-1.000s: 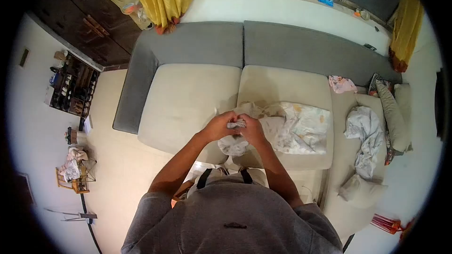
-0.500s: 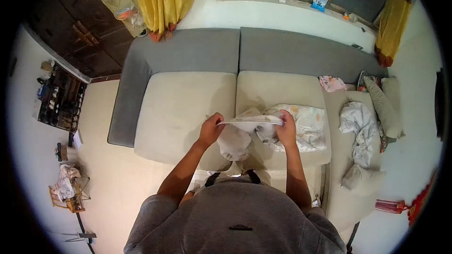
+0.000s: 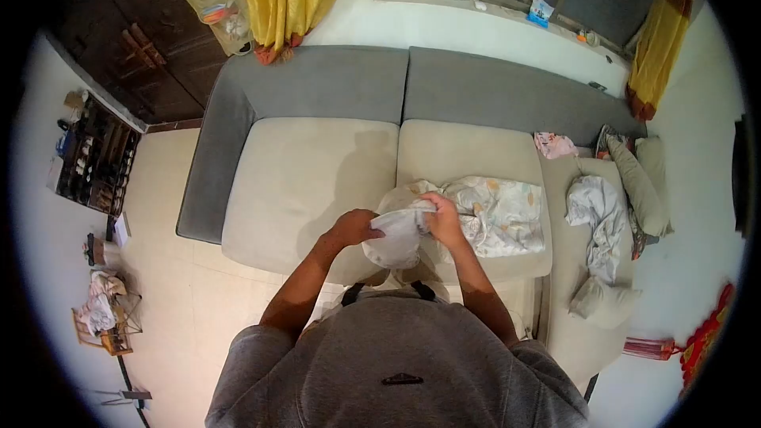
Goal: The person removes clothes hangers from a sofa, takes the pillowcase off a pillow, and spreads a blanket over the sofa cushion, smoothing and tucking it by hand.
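A whitish cloth garment [image 3: 394,242] with a band-like edge hangs between my hands, in front of the sofa seat; its exact kind is not clear. My left hand [image 3: 353,229] is closed on its left edge, the thumb on top. On the other side, my right hand [image 3: 444,220] pinches the band near its right end. Beside my right hand, a white cloth with a pale leaf-like print [image 3: 507,210] lies crumpled on the right seat cushion. Whether it joins the held cloth cannot be made out.
The grey-backed sofa [image 3: 317,83] spans the view. On its right section lie a crumpled pale cloth [image 3: 594,214], a pink cloth [image 3: 555,145] and cushions [image 3: 606,303]. A shoe rack [image 3: 95,154] and a small chair with clothes [image 3: 103,313] stand at left.
My hands have come closer together, with the right moving left and slightly up. The band, stretched straight between them before, is now slack and the cloth is gathered. The camera view has shifted slightly.
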The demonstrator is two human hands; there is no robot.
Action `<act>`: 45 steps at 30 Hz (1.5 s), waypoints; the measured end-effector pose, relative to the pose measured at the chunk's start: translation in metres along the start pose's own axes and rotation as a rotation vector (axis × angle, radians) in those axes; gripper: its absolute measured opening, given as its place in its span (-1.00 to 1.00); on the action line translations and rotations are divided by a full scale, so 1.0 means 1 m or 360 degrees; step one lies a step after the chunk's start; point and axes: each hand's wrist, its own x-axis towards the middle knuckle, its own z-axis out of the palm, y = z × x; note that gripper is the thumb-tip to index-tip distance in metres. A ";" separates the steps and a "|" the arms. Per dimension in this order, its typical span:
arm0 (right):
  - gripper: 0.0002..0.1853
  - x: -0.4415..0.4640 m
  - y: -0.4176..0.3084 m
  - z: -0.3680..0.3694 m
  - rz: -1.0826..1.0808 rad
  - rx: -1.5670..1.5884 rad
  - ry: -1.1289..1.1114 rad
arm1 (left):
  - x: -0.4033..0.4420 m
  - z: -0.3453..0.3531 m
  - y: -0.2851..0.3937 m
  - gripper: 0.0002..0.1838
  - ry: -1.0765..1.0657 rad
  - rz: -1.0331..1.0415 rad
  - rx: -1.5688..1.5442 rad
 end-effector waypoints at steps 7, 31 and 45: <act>-0.54 0.016 0.041 -0.054 0.0181 -0.0140 0.0505 | 0.001 -0.007 -0.013 -0.85 0.0569 -0.0131 -0.0658; -0.87 0.009 -0.023 0.011 -0.0177 -0.0495 0.0372 | 0.012 -0.002 0.047 -0.69 0.0290 0.0075 -0.0914; -0.74 -0.003 -0.050 0.013 -0.0372 -0.0221 -0.0095 | 0.020 -0.012 0.060 -0.85 0.0939 0.0284 -0.1053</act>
